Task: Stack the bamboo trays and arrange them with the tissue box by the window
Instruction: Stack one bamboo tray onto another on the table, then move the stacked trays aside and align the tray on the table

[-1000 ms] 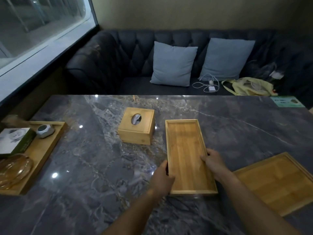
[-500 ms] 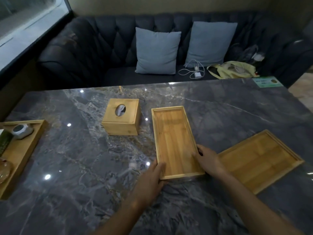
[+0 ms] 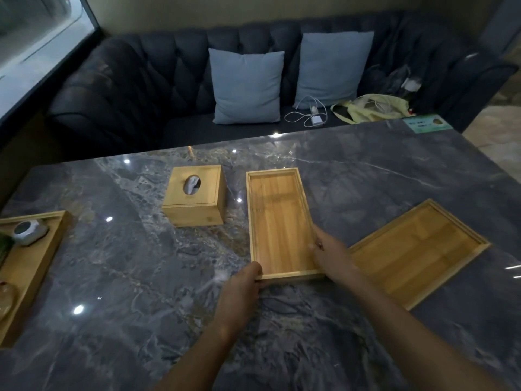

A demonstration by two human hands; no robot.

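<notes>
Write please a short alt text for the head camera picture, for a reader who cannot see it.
Two hands, left hand and right hand, grip the near end of a narrow bamboo tray on a dark marble table. A wooden tissue box stands to its left, a wider bamboo tray to its right.

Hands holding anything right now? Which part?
Both hands grip the narrow tray at its near end: left hand on the near-left corner, right hand over the right rim near that corner.

Both forearms are bare, no sleeves, left hand (image 3: 239, 289) and right hand (image 3: 332, 253) ungloved.
</notes>
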